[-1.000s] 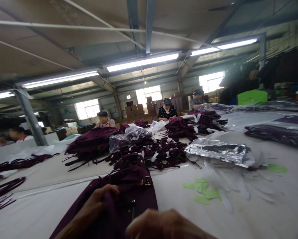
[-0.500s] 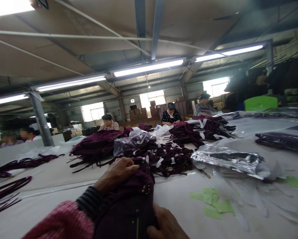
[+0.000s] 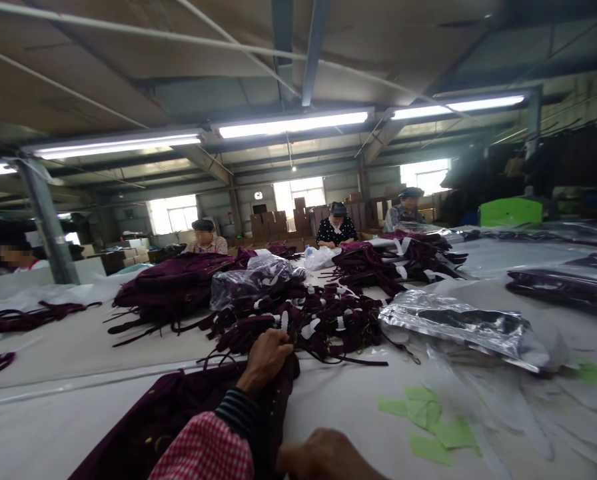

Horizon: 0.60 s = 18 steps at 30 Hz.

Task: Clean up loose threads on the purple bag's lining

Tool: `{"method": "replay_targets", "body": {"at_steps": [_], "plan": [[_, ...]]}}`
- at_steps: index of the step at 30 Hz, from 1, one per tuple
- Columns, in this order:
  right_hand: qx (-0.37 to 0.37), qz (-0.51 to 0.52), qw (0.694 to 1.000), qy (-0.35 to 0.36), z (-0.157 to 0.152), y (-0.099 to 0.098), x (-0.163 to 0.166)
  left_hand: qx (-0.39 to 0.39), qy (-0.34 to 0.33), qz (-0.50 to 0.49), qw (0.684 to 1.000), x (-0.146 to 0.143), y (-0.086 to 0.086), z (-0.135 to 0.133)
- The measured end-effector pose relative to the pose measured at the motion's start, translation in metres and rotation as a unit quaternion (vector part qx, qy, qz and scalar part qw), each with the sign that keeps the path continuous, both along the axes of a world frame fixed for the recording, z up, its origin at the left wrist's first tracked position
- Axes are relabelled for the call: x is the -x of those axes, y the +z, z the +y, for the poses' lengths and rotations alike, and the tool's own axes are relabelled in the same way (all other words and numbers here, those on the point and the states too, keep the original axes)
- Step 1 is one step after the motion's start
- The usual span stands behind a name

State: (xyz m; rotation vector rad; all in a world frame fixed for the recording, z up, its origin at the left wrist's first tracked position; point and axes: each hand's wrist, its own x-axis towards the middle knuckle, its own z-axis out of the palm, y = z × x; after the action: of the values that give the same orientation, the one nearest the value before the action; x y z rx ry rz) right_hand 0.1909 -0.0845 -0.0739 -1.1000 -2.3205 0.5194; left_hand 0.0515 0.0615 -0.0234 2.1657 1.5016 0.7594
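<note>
The purple bag (image 3: 183, 403) lies near, left of centre, on the white table (image 3: 358, 393), presumably laid flat for support. The left hand (image 3: 267, 360) is at its far end, fingers drawn narrow, apparently gripping the fabric to steady it. The right hand (image 3: 326, 457) is near, right of the bag; blur prevents me from telling its grip. The strap pile (image 3: 351, 321) sits just beyond, probably for easy reach.
</note>
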Motion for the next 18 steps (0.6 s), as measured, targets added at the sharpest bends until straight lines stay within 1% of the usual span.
{"method": "replay_targets", "body": {"at_steps": [2,4,5,6,7,8,10,11,12,15,18], "plan": [[-0.017,0.04,0.996,-0.083,0.017,0.024,-0.013,0.024,-0.009,-0.086,0.996,0.005,-0.008,0.005],[-0.049,0.085,0.976,-0.193,0.039,0.047,-0.024,0.054,-0.024,-0.17,0.984,0.007,-0.015,0.011],[-0.062,0.095,0.967,-0.227,0.051,0.055,-0.028,0.068,-0.03,-0.205,0.976,0.008,-0.017,0.015],[-0.055,0.102,0.963,-0.243,0.064,0.061,-0.03,0.078,-0.035,-0.233,0.969,0.008,-0.018,0.018],[-0.025,0.111,0.964,-0.242,0.078,0.064,-0.03,0.086,-0.038,-0.254,0.963,0.008,-0.018,0.021],[0.024,0.125,0.966,-0.224,0.09,0.064,-0.028,0.091,-0.039,-0.267,0.959,0.008,-0.017,0.024],[0.109,0.143,0.97,-0.165,0.111,0.061,-0.02,0.096,-0.035,-0.27,0.958,0.008,-0.014,0.029],[0.123,0.143,0.972,-0.141,0.119,0.059,-0.015,0.093,-0.032,-0.261,0.96,0.007,-0.013,0.03],[0.112,0.137,0.976,-0.126,0.126,0.058,-0.011,0.086,-0.026,-0.249,0.964,0.007,-0.011,0.03],[0.022,0.099,0.987,-0.127,0.135,0.064,-0.008,0.044,0.006,-0.206,0.977,0.004,-0.006,0.027],[-0.037,0.031,0.992,-0.118,0.126,0.072,-0.016,-0.003,0.049,-0.172,0.984,0.003,-0.004,0.025]]}}
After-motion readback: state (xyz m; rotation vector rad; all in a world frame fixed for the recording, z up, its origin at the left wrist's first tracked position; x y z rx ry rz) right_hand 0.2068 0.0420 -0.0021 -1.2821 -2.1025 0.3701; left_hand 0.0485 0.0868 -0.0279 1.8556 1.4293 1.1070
